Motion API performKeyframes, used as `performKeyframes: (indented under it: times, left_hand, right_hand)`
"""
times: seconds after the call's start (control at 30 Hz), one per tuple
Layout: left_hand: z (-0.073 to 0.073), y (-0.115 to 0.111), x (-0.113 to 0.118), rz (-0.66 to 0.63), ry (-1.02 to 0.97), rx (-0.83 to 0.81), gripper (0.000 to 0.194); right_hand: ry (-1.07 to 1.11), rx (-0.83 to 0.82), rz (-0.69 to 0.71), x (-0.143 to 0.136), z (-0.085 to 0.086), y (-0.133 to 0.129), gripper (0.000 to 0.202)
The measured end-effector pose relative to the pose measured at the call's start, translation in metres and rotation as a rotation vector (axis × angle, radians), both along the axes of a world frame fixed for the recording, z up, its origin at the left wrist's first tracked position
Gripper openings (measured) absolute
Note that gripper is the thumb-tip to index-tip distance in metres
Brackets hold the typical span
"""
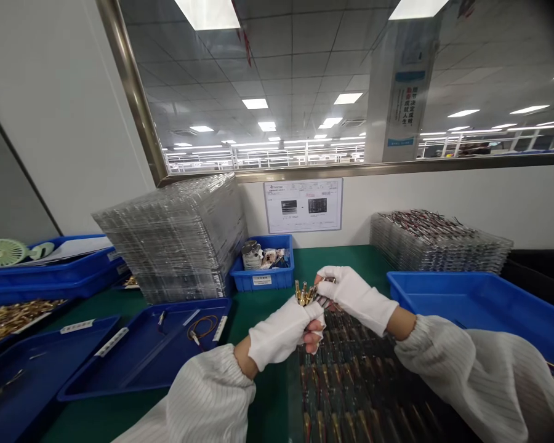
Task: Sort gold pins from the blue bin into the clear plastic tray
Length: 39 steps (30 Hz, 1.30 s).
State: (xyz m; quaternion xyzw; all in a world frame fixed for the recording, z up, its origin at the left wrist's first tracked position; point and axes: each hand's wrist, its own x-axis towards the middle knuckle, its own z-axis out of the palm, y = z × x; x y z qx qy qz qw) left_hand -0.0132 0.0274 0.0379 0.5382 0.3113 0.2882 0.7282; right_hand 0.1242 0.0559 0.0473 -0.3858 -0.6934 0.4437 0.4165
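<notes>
- Your left hand (284, 335) is clenched around a bunch of gold-tipped parts (305, 293), tips poking above your fingers.
- Your right hand (355, 296) pinches one at its top; keep the bunch steady over the tray (351, 381) beneath your fingers.

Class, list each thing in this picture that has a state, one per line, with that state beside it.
Left hand: gloved, shut on connectors.
Right hand: gloved, pinching the connectors' tips.
Small bin: open, holding a can and packets.
Right bin: open; contents not visible.
Clear trays: stacked, leaning slightly.
Loaded trays: stacked, top one filled.
Fan: lying flat.
</notes>
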Motion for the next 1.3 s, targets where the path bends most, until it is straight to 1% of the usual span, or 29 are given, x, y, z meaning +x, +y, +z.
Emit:
performKeyframes:
  times: [0.07,0.13,0.2,0.23,0.3,0.37,0.43,0.5,0.57,0.63,0.7,0.8,0.87,1.0,1.07,1.13,1.17,1.2,1.23,1.3]
  left_hand:
    - [0.001,0.001,-0.001,-0.015,0.014,0.004,0.022]
    - [0.003,0.000,0.000,-0.025,0.090,0.017,0.026]
    - [0.006,-0.004,0.002,-0.033,0.250,0.077,0.029]
    - [0.007,-0.007,0.003,-0.060,0.350,0.130,0.029]
    - [0.008,-0.015,0.005,-0.167,0.537,0.291,0.025]
    - [0.008,-0.025,0.007,-0.264,0.637,0.548,0.018]
    - [0.006,-0.034,0.009,-0.272,0.664,0.844,0.015]
    - [0.004,-0.039,0.009,-0.251,0.685,1.079,0.020]
    - [0.003,-0.041,0.009,-0.271,0.740,1.198,0.023]
    - [0.002,-0.041,0.009,-0.286,0.785,1.267,0.023]
    - [0.003,-0.041,0.010,-0.293,0.827,1.318,0.022]
    - [0.005,-0.042,0.010,-0.352,0.932,1.363,0.024]
    - [0.007,-0.043,0.010,-0.383,0.989,1.362,0.024]
    - [0.010,-0.045,0.011,-0.385,1.060,1.360,0.021]
    - [0.012,-0.047,0.012,-0.394,1.057,1.341,0.022]
    - [0.015,-0.048,0.011,-0.382,1.015,1.286,0.026]
    - [0.016,-0.047,0.010,-0.351,0.987,1.253,0.028]
    - [0.017,-0.044,0.008,-0.294,0.961,1.218,0.029]
    - [0.017,-0.039,0.005,-0.206,0.933,1.183,0.029]
    - [0.016,-0.023,-0.004,0.034,0.870,1.108,0.029]
  right_hand:
    - [-0.082,0.026,-0.026,0.005,0.001,0.007,0.007]
    - [-0.168,0.083,-0.088,0.013,0.001,0.017,0.008]
    - [-0.232,0.104,-0.140,0.022,-0.002,0.026,0.011]
    - [-0.262,0.097,-0.146,0.026,-0.004,0.030,0.013]
    - [-0.342,0.085,-0.114,0.031,-0.008,0.034,0.017]
    - [-0.432,0.083,-0.032,0.028,-0.012,0.035,0.018]
    - [-0.511,0.093,0.048,0.018,-0.016,0.033,0.017]
    - [-0.576,0.116,0.084,0.003,-0.020,0.033,0.016]
    - [-0.633,0.150,0.077,-0.013,-0.024,0.033,0.016]
    - [-0.691,0.187,0.038,-0.026,-0.027,0.034,0.017]
    - [-0.750,0.216,-0.014,-0.033,-0.028,0.035,0.018]
    - [-0.828,0.240,-0.058,-0.032,-0.025,0.034,0.020]
    - [-0.860,0.248,-0.057,-0.028,-0.022,0.032,0.022]
    - [-0.879,0.250,-0.072,-0.019,-0.017,0.029,0.025]
    - [-0.871,0.242,-0.094,-0.014,-0.017,0.028,0.025]
    - [-0.852,0.225,-0.113,-0.009,-0.019,0.029,0.024]
    - [-0.837,0.212,-0.122,-0.007,-0.021,0.030,0.023]
    - [-0.818,0.196,-0.130,-0.004,-0.022,0.031,0.022]
    - [-0.799,0.177,-0.132,-0.001,-0.023,0.033,0.021]
    - [-0.757,0.131,-0.118,0.006,-0.022,0.036,0.021]
